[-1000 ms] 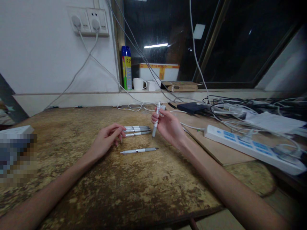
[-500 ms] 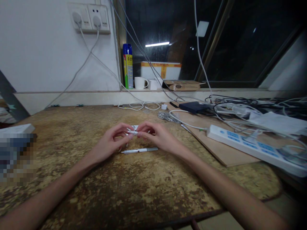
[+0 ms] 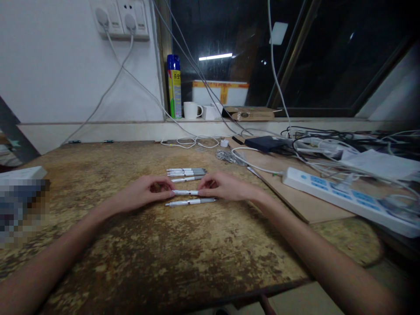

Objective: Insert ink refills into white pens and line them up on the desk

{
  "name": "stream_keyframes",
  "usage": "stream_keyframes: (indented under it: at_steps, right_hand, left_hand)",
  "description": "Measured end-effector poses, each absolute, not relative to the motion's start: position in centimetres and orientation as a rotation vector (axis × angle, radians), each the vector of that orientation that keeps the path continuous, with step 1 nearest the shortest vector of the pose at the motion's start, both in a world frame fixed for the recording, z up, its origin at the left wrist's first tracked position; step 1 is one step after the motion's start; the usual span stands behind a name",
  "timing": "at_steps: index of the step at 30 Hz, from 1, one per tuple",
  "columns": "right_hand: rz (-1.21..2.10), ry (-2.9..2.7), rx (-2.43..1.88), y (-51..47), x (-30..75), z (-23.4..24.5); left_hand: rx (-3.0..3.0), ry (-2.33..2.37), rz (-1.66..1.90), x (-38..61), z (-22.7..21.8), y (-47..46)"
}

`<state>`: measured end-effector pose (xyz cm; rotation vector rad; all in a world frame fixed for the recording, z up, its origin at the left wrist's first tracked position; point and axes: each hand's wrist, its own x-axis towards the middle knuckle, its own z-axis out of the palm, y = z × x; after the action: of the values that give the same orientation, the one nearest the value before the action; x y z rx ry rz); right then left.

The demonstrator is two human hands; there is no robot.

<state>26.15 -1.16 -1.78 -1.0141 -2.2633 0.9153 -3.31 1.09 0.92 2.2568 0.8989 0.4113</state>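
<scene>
Between my hands lies a white pen (image 3: 185, 192), pinched at both ends, its length running left to right. My left hand (image 3: 147, 191) has thumb and fingers closed on the left end. My right hand (image 3: 223, 186) grips the other end the same way. Whether this pen touches the table cannot be made out. Nearer to me, another white pen (image 3: 190, 202) rests on the worn table (image 3: 183, 258). Just beyond my hands is a pen (image 3: 185, 179) lying slightly slanted, and past it several more pens (image 3: 185, 171) sit close together in a row.
A power strip (image 3: 344, 197) and a brown board (image 3: 305, 201) are on the right, with tangled cables (image 3: 315, 144) behind. A crumpled clear bag (image 3: 228, 156) lies past my right hand. On the sill stand a spray can (image 3: 174, 87) and a white mug (image 3: 192, 110).
Both hands have come slightly closer to me and moved apart, now at the two ends of the pen. The row of pens beyond them shows more plainly.
</scene>
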Motion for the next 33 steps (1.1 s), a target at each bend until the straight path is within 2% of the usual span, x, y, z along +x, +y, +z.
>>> stream_keyframes:
  at_steps: [11,26,30,33]
  right_hand:
    - [0.942,-2.305,-1.053,-1.2,26.1,-1.9]
    - [1.077,-2.276,-1.056,-2.3,25.6,-0.8]
    - [0.910,-2.259,-1.109,-2.3,25.8,-0.4]
    - [0.613,-2.192,-1.229,-2.0,26.2,-0.5]
  left_hand:
    - [2.340,0.882,0.194,-3.7,1.5,1.4]
    - [2.437,0.874,0.216,-3.6,1.0,1.0]
    - [2.408,0.898,0.210,-3.4,1.1,0.9]
    - [2.372,0.920,0.276,-3.2,1.1,0.9]
